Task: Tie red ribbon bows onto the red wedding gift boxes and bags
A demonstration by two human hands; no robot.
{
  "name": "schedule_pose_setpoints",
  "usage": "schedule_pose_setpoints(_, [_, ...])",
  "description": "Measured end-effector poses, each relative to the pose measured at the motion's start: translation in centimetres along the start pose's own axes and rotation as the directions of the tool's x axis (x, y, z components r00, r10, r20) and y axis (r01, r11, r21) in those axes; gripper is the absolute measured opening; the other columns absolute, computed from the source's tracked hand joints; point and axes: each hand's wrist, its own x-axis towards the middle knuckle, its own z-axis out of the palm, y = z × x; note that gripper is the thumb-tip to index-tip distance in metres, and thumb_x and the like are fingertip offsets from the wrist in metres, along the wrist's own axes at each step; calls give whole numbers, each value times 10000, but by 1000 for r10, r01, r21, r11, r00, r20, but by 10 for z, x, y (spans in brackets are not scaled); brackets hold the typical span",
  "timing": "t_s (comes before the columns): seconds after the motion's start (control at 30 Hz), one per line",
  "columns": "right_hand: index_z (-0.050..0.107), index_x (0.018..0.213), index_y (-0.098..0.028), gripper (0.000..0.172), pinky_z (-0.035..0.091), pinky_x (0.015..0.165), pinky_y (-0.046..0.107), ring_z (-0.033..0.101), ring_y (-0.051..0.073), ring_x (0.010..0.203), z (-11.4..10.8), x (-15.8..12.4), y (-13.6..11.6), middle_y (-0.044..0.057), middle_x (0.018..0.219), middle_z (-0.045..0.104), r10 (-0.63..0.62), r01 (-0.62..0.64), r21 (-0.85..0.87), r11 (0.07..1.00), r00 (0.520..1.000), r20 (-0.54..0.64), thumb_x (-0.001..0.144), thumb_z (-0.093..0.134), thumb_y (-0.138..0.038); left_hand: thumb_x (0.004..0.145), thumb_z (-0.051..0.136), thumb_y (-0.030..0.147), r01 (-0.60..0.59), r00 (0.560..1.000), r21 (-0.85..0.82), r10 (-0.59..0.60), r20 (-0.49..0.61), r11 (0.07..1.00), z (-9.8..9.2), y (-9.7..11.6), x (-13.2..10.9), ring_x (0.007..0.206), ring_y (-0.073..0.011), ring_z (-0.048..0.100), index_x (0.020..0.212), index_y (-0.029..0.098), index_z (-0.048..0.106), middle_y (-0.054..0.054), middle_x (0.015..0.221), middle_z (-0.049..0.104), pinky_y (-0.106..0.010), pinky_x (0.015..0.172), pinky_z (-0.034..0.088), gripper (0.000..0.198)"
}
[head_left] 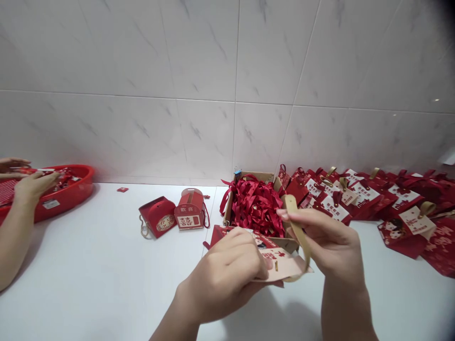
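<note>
My left hand (231, 265) is closed on a red and cream paper gift box (284, 265), held tilted above the table. A short gold slit or clasp shows on its cream flap. Between the thumb and fingers of my right hand (327, 234) is a gold ribbon (300, 232), which loops down to the box's right edge. My left fingers hide part of the box. Just behind it stands a cardboard box (261, 176) heaped with dark red ribbons (256, 203).
Many finished-looking red gift boxes (334, 208) crowd the right side by the tiled wall. Two small red boxes, one with a cord (158, 218) and one printed (190, 213), stand left of centre. At far left, another person's hands (31, 184) work over a red basin (67, 201).
</note>
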Motion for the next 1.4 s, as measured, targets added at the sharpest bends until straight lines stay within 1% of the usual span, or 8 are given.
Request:
schedule_pose_setpoints(0.1, [740,949,-332,333,556,790,261,616,148,943,3,0,-4,23,1039,605,-54,53,-59,997,998,-12,755,687,-66,795,591,-2,4,1000,18,-4,2,1000,-2,1,1,637,-128,566,759,160,491,-31,689,619,-296,611,430,194])
schedule_pose_setpoints(0.23, [732,968,-315,282,557,701,226,652,136,828,5,-3,-14,11,906,684,88,-81,-59,995,986,141,781,680,-111,787,591,-13,33,999,45,-32,-11,998,-2,0,1,634,-123,557,754,161,483,-24,683,614,-293,604,426,207])
schedule_pose_setpoints(0.37, [720,944,-299,202,562,663,212,687,146,799,6,-7,-19,7,906,733,220,-217,-39,975,958,184,811,660,-159,769,615,-19,33,998,36,-31,-48,999,-4,-3,1,619,-117,550,758,159,490,-10,657,606,-293,606,427,218])
schedule_pose_setpoints(0.47, [708,955,-298,185,571,651,222,700,160,806,7,-8,-20,9,909,741,259,-267,5,964,939,226,844,623,-177,754,628,-27,42,997,34,-40,-59,999,-5,-3,0,620,-118,555,752,158,493,-6,645,604,-287,601,428,229])
schedule_pose_setpoints(0.67, [701,945,-298,168,566,723,218,696,147,840,7,-8,-20,-1,910,740,231,-232,-24,973,946,227,854,611,-189,744,636,-36,39,997,30,-36,-70,999,-7,-2,3,608,-117,564,752,151,512,-7,638,612,-286,596,433,224])
schedule_pose_setpoints(0.87, [696,928,-257,127,569,711,233,692,161,826,6,-8,-20,20,876,736,211,-206,-46,978,955,207,856,605,-206,759,646,-2,30,997,28,-28,-77,999,-8,-2,3,610,-115,580,761,155,517,1,643,616,-279,613,451,203])
schedule_pose_setpoints(1.17, [700,924,-237,142,574,709,278,684,188,829,10,-6,-23,36,816,715,203,-208,-13,978,942,268,866,580,-189,769,652,58,86,994,79,-80,-74,993,-10,1,4,679,-115,572,728,160,509,-38,776,578,-221,585,496,180])
schedule_pose_setpoints(1.4, [700,931,-241,164,568,701,287,676,176,793,10,-7,-20,45,857,719,163,-177,27,984,951,264,879,556,-181,772,661,66,67,995,67,-62,-76,996,-11,3,6,735,-130,621,734,160,496,-44,778,636,-241,649,528,194])
